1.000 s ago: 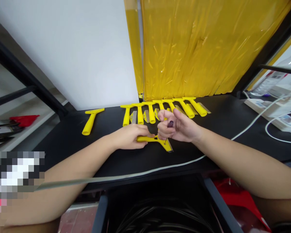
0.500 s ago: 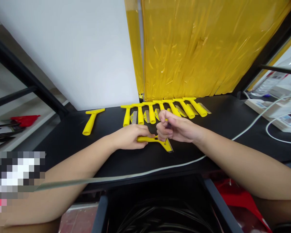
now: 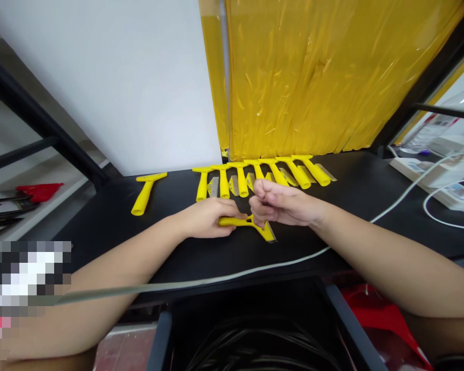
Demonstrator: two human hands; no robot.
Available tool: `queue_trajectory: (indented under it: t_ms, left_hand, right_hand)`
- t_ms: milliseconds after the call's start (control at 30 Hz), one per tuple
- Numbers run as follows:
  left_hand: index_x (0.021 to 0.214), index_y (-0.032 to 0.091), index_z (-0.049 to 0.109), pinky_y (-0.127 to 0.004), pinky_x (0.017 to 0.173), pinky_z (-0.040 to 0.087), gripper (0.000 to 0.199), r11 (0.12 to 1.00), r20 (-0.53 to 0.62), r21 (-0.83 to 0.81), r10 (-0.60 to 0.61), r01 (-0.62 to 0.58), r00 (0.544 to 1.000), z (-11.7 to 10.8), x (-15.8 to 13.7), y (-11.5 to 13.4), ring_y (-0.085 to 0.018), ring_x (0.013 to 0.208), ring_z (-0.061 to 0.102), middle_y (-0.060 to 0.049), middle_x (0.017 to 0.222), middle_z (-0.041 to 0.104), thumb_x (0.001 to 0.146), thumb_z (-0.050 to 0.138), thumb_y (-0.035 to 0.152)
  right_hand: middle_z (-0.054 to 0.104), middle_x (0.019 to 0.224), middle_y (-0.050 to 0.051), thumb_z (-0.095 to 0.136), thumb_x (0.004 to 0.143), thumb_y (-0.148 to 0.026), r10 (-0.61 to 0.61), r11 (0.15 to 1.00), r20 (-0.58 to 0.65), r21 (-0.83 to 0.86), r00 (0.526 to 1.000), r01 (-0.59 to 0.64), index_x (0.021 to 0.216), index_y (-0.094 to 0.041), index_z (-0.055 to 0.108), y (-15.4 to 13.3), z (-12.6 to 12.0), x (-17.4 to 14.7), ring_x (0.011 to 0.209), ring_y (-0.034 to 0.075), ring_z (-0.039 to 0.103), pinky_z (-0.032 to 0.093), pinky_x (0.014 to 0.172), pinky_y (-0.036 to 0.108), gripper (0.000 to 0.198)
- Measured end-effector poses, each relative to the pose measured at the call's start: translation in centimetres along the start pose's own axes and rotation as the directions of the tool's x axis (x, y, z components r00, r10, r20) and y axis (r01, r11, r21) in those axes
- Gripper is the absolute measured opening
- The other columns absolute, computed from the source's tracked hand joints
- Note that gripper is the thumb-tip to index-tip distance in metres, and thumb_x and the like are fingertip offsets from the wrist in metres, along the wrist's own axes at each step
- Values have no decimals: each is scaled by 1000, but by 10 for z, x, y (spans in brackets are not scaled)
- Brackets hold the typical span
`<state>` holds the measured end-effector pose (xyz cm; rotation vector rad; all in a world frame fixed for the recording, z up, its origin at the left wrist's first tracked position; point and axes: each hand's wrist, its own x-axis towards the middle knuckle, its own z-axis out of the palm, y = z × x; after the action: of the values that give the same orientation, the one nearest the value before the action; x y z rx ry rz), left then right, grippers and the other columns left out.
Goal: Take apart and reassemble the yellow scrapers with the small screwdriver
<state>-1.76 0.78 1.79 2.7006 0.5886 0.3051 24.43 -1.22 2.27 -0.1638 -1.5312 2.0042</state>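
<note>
While your left hand [image 3: 213,217] grips the handle of the scraper [image 3: 244,223], your right hand [image 3: 280,203] is curled closed over its head. You cannot tell what is inside that fist. The scraper lies on the worktop [image 3: 185,257] in front of you, on its side, with its blade end to the right. Your left hand seems to hold it down so it will not slide.

Just past your hands is a row of yellow scrapers [image 3: 242,181], handles toward you, maybe lined up to be easy to reach. Metal blades [image 3: 214,186] show between some handles. One lone scraper [image 3: 143,197] sits off to the left.

Mind the cord [image 3: 255,269]: it runs across your left arm and under your right. Below, an open drawer [image 3: 160,330] sits close to you. A power strip [image 3: 417,175] is far right.
</note>
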Motion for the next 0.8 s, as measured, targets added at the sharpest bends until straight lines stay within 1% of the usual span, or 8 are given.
queue_trajectory:
  t_ms: [133, 233, 333, 433, 533, 667, 733, 800]
  left_hand:
    - [121, 22, 76, -33, 93, 57, 36, 1000, -11, -7, 15, -15, 1000, 0, 1, 0, -21, 103, 72, -7, 112, 76, 88, 69, 13]
    - [122, 22, 75, -33, 90, 58, 36, 1000, -15, 0, 27, -27, 1000, 0, 0, -1, -21, 101, 72, -7, 109, 76, 88, 68, 14]
    - [126, 23, 74, -33, 90, 57, 39, 1000, -13, 5, 28, -28, 1000, 1, 0, -2, -21, 102, 72, -7, 109, 75, 89, 68, 14]
    - [125, 23, 74, -32, 89, 57, 38, 1000, -10, 15, 15, -15, 1000, 1, -1, -2, -21, 102, 72, -7, 109, 74, 89, 67, 15]
    - [122, 21, 74, -31, 86, 57, 34, 1000, -2, 22, 18, -18, 1000, 1, -1, -2, -20, 97, 72, -7, 106, 74, 89, 66, 15]
    - [125, 20, 73, -33, 90, 57, 37, 999, 2, 24, 28, -28, 1000, 1, -1, -2, -22, 101, 72, -8, 108, 74, 89, 66, 14]
    - [127, 20, 73, -33, 90, 57, 38, 1000, -9, 18, 25, -25, 1000, 1, -1, -3, -22, 101, 72, -9, 110, 74, 90, 66, 14]
    - [126, 21, 74, -32, 89, 57, 38, 1000, -17, 9, 25, -25, 1000, 1, -1, -3, -21, 99, 72, -8, 109, 74, 89, 67, 14]
  right_hand:
    - [55, 93, 2, 71, 99, -44, -29, 999, -6, -46, 1000, 29, 87, -18, 59, -2, -4, 0, 81, 15, 55, 53, 78, 34, 31]
    - [55, 85, 3, 60, 105, -49, -10, 995, 32, -98, 999, 14, 84, -15, 67, 0, -9, 1, 81, 16, 57, 54, 83, 36, 41]
    - [40, 63, -7, 49, 109, -55, 16, 997, 113, -74, 994, -8, 102, -16, 69, 2, -10, 0, 60, 12, 45, 52, 82, 37, 44]
    - [34, 63, -11, 55, 106, -57, 4, 999, 170, -49, 985, 5, 116, -23, 57, 2, -6, -1, 56, 11, 33, 49, 78, 34, 35]
    - [44, 71, -8, 63, 104, -47, -11, 999, 118, -47, 993, 16, 103, -25, 50, -1, -3, -2, 63, 12, 41, 48, 78, 33, 26]
    - [54, 80, 0, 56, 107, -48, -57, 996, 85, -61, 995, 62, 79, -19, 56, -2, -5, 0, 74, 15, 52, 51, 80, 36, 40]
    - [47, 65, -3, 47, 111, -47, -51, 997, 105, -53, 993, 56, 77, -18, 58, -1, -7, 0, 61, 12, 44, 49, 76, 34, 46]
    - [35, 55, -9, 40, 112, -51, -18, 999, 112, -27, 994, 21, 87, -19, 62, -1, -6, -1, 51, 11, 31, 45, 70, 31, 46]
